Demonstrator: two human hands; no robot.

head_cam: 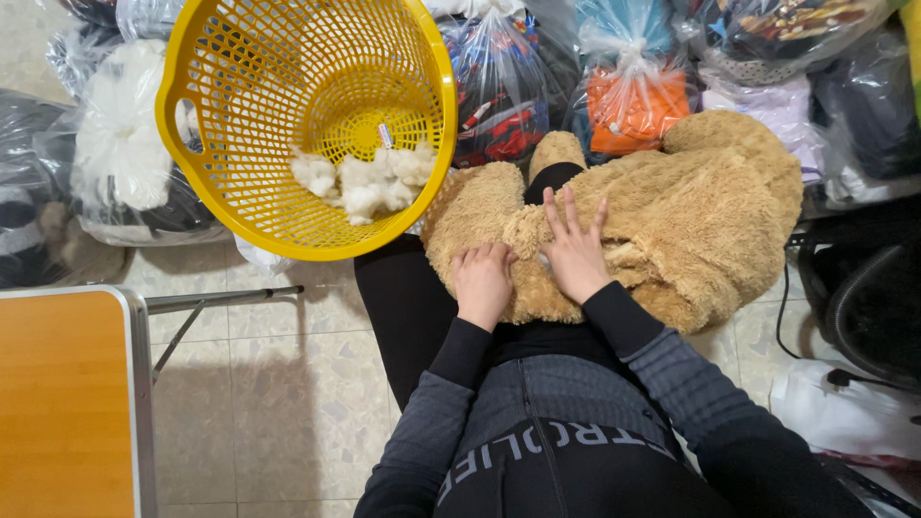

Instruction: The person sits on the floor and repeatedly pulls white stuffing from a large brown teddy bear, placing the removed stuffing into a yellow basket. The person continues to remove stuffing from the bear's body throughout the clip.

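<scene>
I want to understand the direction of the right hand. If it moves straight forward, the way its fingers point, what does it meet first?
The right hand lies flat on the tan plush toy, fingers pointing away; it would probably just slide further over the plush.

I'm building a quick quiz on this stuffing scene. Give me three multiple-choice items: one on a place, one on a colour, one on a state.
1. Where does the white stuffing lie?
A. in the basket
B. on the floor
C. on the wooden table

2. What colour is the plush toy?
A. grey
B. tan
C. blue

3. How is the right hand set?
A. clenched in a fist
B. off the toy
C. flat, fingers spread

Key: 1 A, the tufts sit inside the yellow mesh wall. 2 B, its fur is light brown. 3 C, the palm presses on the toy beside the curled left hand.
</scene>
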